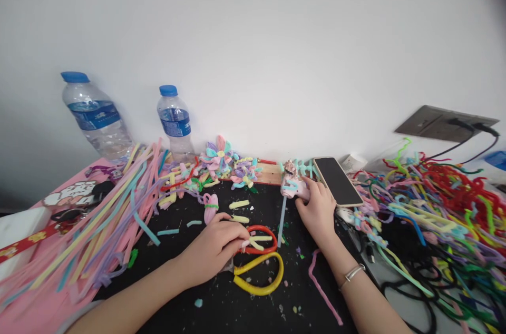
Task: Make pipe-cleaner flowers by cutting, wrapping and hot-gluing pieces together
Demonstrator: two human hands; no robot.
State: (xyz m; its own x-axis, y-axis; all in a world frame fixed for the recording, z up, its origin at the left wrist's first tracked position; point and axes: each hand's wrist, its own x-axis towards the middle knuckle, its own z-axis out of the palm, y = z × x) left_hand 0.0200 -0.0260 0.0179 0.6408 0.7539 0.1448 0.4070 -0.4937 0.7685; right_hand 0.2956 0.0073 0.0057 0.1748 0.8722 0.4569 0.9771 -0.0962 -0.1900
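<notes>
My left hand (215, 247) rests on the black mat (221, 307), fingers curled over the red and yellow handles of a pair of scissors (259, 265) and a short pale yellow pipe-cleaner piece (256, 242). My right hand (316, 210) reaches forward with its fingers closed around a small pink object (292, 189) wrapped with teal pipe cleaner, from which a light blue stem (281, 223) hangs down. A silver bracelet sits on the right wrist. A pink loop with a green tie (210, 206) lies just beyond the left hand.
Two water bottles (97, 118) (174, 120) stand at the wall. Long pastel pipe cleaners (103, 218) lie left; a tangled bright pile (435, 207) lies right. A phone (338, 181) leans by the right hand. Pipe-cleaner flowers (221, 163) sit at the back. A wall socket (443, 123) holds plugs.
</notes>
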